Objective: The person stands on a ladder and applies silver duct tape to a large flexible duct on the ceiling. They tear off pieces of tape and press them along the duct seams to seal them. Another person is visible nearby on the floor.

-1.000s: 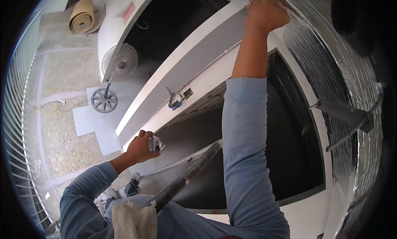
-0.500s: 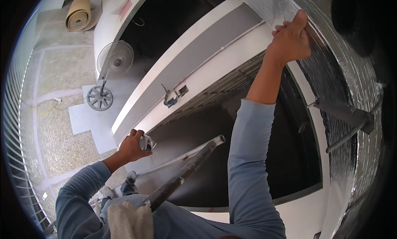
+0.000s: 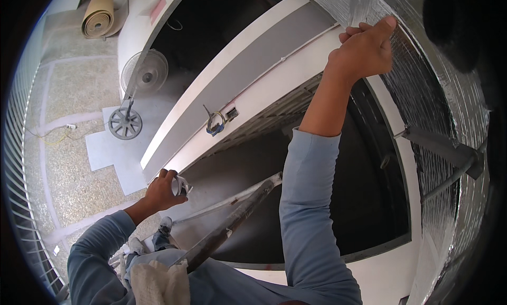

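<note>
My left hand (image 3: 163, 193) grips a roll of silver tape (image 3: 179, 186) at lower middle, beside a white wall edge. My right hand (image 3: 367, 49) is raised at upper right against the foil-wrapped surface (image 3: 438, 78), its thumb stretched along the foil and fingers curled. Whether anything sits inside those fingers is hidden. Below my arms a stained metal pole (image 3: 222, 234) slants up, with a pale cloth (image 3: 158, 284) near its lower end at my body.
A standing fan (image 3: 145, 73), beige sheet roll (image 3: 97, 17) and white railing (image 3: 24, 173) are at left. A cable coil (image 3: 215, 123) hangs on the wall. A dark opening (image 3: 359, 199) lies below me. A metal bracket (image 3: 449, 149) juts from the foil at right.
My right hand came down and rightward along the foil from a second ago, then shifted slightly left. My left hand moved a little left, still holding the tape roll.
</note>
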### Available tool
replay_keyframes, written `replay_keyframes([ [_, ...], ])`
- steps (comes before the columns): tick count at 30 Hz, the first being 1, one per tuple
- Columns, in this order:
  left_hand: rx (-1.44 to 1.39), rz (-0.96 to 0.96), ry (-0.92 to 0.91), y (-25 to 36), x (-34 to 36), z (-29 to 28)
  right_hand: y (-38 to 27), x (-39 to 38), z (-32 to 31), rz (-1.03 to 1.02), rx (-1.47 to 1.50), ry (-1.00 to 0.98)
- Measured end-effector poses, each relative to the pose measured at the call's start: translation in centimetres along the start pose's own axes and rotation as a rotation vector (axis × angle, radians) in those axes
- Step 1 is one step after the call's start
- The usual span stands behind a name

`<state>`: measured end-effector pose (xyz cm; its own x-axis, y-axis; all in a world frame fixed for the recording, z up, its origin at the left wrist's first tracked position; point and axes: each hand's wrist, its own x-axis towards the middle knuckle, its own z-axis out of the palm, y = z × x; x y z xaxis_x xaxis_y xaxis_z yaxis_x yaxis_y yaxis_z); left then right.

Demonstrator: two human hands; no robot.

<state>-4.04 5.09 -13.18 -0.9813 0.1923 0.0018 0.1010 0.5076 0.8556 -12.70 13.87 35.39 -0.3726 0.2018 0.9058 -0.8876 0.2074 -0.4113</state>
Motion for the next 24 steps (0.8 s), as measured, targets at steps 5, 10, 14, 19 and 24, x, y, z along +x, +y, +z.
replay_keyframes([
  [5, 0.012, 0.004, -0.009, 0.1, -0.1, -0.3, 2.0, 0.9, 0.6, -0.264, -0.106, 0.094],
  [10, 0.004, 0.000, -0.012, 0.2, 0.1, -0.2, 3.2, 1.8, 0.1, -0.335, -0.175, 0.047],
  [14, 0.006, 0.009, -0.011, 0.1, 0.1, 0.0, 2.9, 1.6, 0.0, -0.279, -0.050, 0.100],
  [19, 0.000, -0.007, -0.020, -0.2, 0.0, 0.2, 4.6, 2.9, 0.5, -0.314, -0.044, 0.000],
  [24, 0.001, 0.017, -0.005, -0.5, 0.0, 0.8, 9.2, 5.0, 4.1, -0.294, 0.039, -0.014],
])
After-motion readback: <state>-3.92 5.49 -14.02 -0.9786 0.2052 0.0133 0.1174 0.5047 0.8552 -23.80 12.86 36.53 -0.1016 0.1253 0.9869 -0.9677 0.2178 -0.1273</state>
